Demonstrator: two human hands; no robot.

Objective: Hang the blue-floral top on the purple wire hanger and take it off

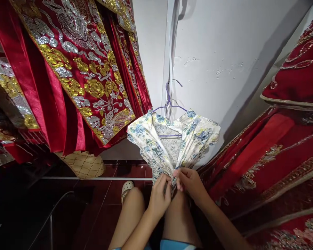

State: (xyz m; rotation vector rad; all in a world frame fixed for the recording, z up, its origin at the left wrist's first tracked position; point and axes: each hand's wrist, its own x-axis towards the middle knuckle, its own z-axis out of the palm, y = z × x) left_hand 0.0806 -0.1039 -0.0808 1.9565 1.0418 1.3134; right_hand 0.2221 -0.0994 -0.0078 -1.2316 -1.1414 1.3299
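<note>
Surroundings, largest first. A white wall fills the centre, its paint scuffed in places. To my left hangs a red gown, thick with silver and gold sequins; to my right a second red dress, beaded in pale sprays. The two crowd in from the sides. Below: dark red floor tiles, crossed by a white bar. My bare knees sit just under the work. A white upright strip runs down the wall, a purple hanger in front of it; what the hook hangs from, I cannot tell. Smallest item out here: a pale clog beyond my left knee.

Floral top: on the hanger, before the wall, between the two red garments. Off-white cloth, blue flowers with yellow and green; short cap sleeves, deep V neck, grey-patterned inside showing. Fabric gathers in creases toward the foot of the V. Lower part obstructed by my hands and legs.

Left hand: fingertips pinching the cloth at the foot of the V. Right hand: thumb and finger pinching there too, just beside the left.
</note>
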